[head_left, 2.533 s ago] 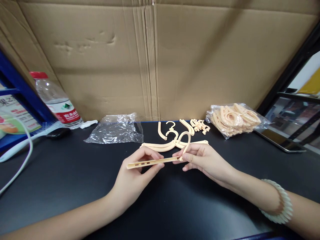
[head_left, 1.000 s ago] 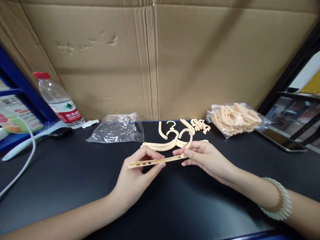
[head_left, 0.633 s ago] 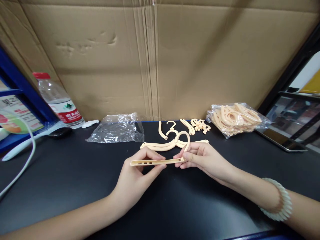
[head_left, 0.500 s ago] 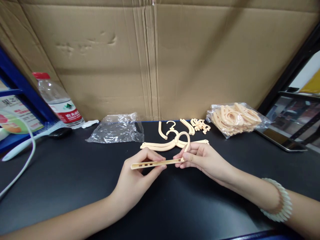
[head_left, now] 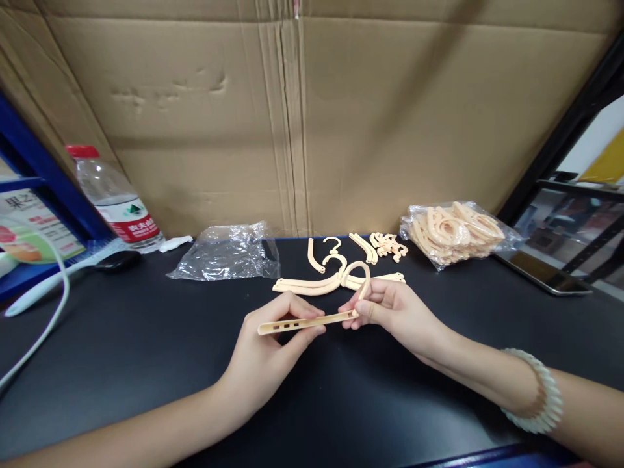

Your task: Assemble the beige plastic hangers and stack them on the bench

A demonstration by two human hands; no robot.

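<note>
My left hand (head_left: pixel 275 348) pinches a cream plastic hanger arm (head_left: pixel 283 325) between thumb and fingers; a row of small slots shows along its near side. In my right hand (head_left: pixel 392 312) is a curved cream hanger hook (head_left: pixel 366 276), its lower end held against the arm's right end. Whether the two pieces are locked together I cannot tell. Just beyond my hands lies a hanger (head_left: pixel 312 286) with long arms and an upright hook. Behind it are a loose hanger arm (head_left: pixel 314 255), a small hook (head_left: pixel 333 244) and more arm pieces (head_left: pixel 364 247).
Small hooks (head_left: pixel 389 245) lie heaped at the back. A clear bag of hanger parts (head_left: pixel 451 234) sits right of them, beside a phone-like flat device (head_left: pixel 546 273). Left stand a crumpled clear bag (head_left: pixel 224 253), a water bottle (head_left: pixel 121 208) and a pale brush (head_left: pixel 63 273). Cardboard (head_left: pixel 205 117) walls the back.
Almost nothing differs. Both hands keep their grips on the arm and hook, and the view has shifted very slightly.
</note>
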